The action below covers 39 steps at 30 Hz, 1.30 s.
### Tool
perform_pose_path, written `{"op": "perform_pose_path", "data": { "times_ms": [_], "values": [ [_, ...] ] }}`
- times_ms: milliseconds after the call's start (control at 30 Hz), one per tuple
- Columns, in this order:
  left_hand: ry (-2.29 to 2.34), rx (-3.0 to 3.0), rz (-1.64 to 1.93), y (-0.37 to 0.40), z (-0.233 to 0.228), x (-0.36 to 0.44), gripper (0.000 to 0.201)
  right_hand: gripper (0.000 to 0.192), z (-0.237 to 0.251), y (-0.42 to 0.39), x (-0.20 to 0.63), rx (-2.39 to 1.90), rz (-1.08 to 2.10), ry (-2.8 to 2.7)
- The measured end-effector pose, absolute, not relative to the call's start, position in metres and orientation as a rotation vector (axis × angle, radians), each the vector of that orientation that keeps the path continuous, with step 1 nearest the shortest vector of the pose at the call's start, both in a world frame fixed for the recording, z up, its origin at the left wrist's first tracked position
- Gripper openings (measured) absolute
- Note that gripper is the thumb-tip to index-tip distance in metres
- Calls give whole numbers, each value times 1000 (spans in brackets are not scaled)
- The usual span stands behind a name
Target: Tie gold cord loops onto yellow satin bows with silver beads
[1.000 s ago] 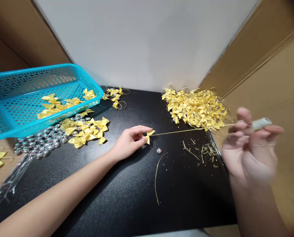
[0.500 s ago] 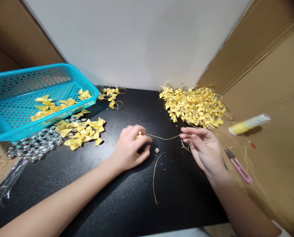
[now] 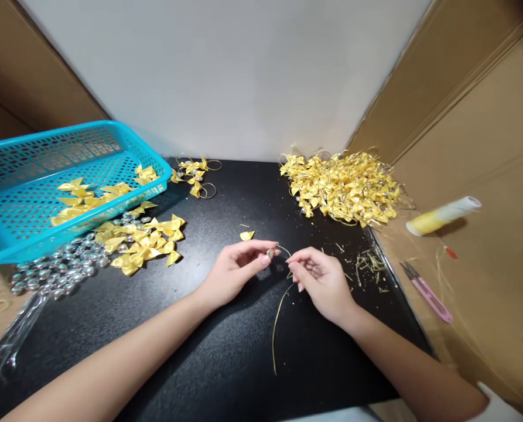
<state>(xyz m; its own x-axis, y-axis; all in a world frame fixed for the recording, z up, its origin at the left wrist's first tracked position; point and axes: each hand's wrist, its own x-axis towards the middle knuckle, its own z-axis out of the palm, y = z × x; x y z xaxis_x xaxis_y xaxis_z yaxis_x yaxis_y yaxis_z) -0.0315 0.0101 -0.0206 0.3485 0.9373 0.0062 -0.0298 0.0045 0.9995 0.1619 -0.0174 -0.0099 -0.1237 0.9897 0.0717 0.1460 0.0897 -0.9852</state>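
Between the thumb and fingers of my left hand [image 3: 239, 266] is a small silver bell [image 3: 270, 254]. My right hand [image 3: 320, 281] pinches a gold cord [image 3: 284, 250], whose end reaches toward the bell. Whether the cord passes through the bell, I cannot make out. Just beyond my left hand, a yellow ribbon bow [image 3: 246, 235] lies on the black tabletop [image 3: 226, 351]. A second piece of gold cord [image 3: 274, 334] curves across the table below my hands.
At left stands a turquoise basket [image 3: 162, 167] with yellow bows; more bows [image 3: 149, 243] and silver bells [image 3: 63, 264] lie before it. A pile of finished-looking bows on loops [image 3: 344, 187] sits back right. Pink thread snips [image 3: 428, 293], a spool [image 3: 443, 215] and cord scraps [image 3: 369, 264] are at right.
My left hand has let go of the bow and picked the silver bell up from the table. My right hand has moved left with the gold cord, closer to my left hand.
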Motion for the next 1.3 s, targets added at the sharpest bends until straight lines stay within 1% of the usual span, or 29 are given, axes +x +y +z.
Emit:
{"op": "perform_pose_path", "data": {
  "times_ms": [133, 333, 767, 1300],
  "values": [
    [869, 1073, 938, 5, -23, -29, 24, 9, -12, -22, 160, -1186, 1067, -1528],
    [835, 900, 933, 1, -25, -25, 23, 9, -17, -24, 158, -1147, 1066, -1545],
    [791, 699, 932, -1, -18, -21, 23, 11, -19, -24, 157, -1206, 966, -1639],
    [798, 582, 891, -4, -20, -19, 25, 10, -24, -25, 154, -1162, 1073, -1591]
  ]
}}
